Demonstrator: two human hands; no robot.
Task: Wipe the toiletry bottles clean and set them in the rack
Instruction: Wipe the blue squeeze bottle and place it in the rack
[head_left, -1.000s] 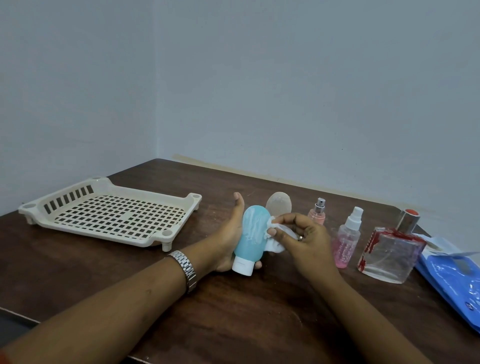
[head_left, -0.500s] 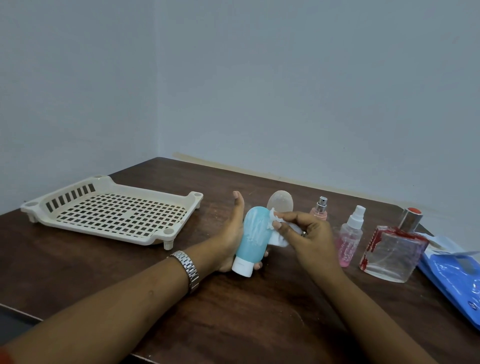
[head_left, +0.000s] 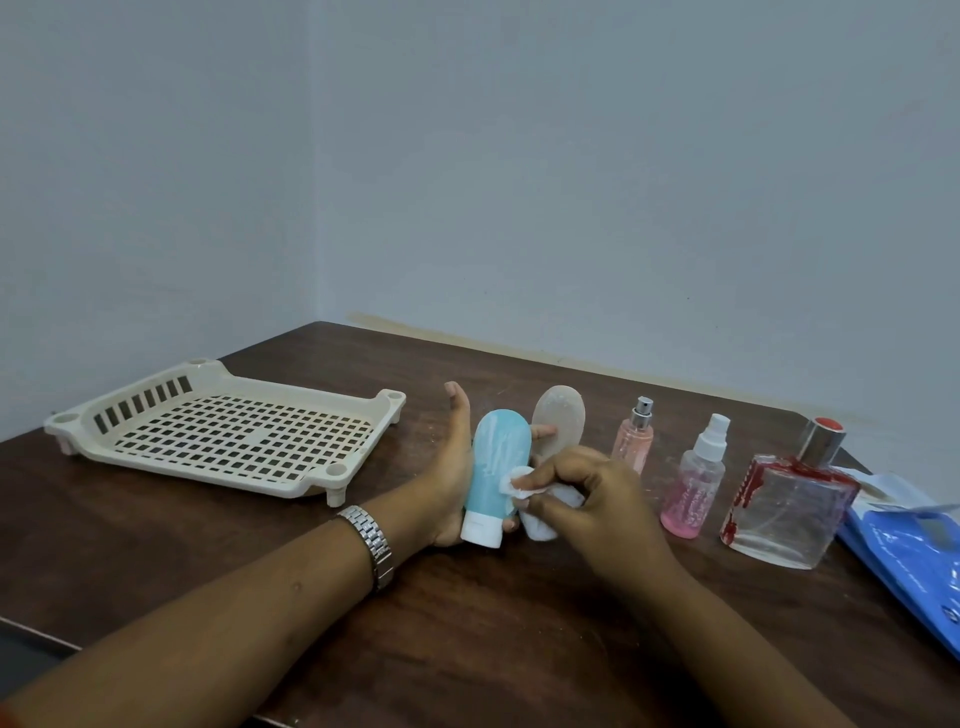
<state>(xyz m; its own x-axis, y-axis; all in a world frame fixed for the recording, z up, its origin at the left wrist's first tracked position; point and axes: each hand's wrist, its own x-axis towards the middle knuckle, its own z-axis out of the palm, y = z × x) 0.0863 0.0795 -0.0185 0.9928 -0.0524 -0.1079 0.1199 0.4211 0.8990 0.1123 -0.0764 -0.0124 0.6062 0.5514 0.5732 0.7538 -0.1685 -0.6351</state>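
Head view. Blue bottle (head_left: 497, 462), cap down, gripped in left hand (head_left: 448, 486) at table (head_left: 467, 623) centre. White wipe (head_left: 513, 483) pinched in right hand (head_left: 589, 493), pressed against bottle's lower right side. Rack (head_left: 228, 431) far left, well apart.

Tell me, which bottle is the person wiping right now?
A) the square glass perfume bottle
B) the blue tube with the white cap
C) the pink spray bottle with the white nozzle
B: the left hand holds the blue tube cap-down, and the right hand presses a white wipe against its side.
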